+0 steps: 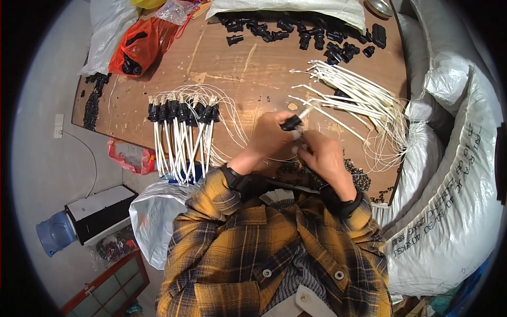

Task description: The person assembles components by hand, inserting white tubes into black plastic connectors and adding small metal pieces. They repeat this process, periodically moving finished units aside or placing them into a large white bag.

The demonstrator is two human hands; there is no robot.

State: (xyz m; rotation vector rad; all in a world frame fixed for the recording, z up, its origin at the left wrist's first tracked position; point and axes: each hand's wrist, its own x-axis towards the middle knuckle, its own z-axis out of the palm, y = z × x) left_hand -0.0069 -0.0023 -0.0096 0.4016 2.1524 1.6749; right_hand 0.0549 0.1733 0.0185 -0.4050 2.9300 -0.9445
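My left hand (268, 134) is closed around a black plastic fitting (291, 123), with a white sleeved wire (304, 112) standing out of it toward the upper right. Just beside it, my right hand (323, 157) has its fingers pinched together close to the left fingertips; what they grip is hidden. To the left, a row of black fittings (182, 111) lies with white sleeved wires (182, 148) hanging over the table's near edge. On the right rests a bundle of loose white sleeved wires (354, 95), their thin ends curling near the table's right side.
Several loose black fittings (317, 37) lie at the back beside a white sack (290, 7). A red plastic bag (138, 45) sits back left. Small black parts (359, 177) are scattered by the near edge. Large white sacks (449, 185) crowd the table's right side.
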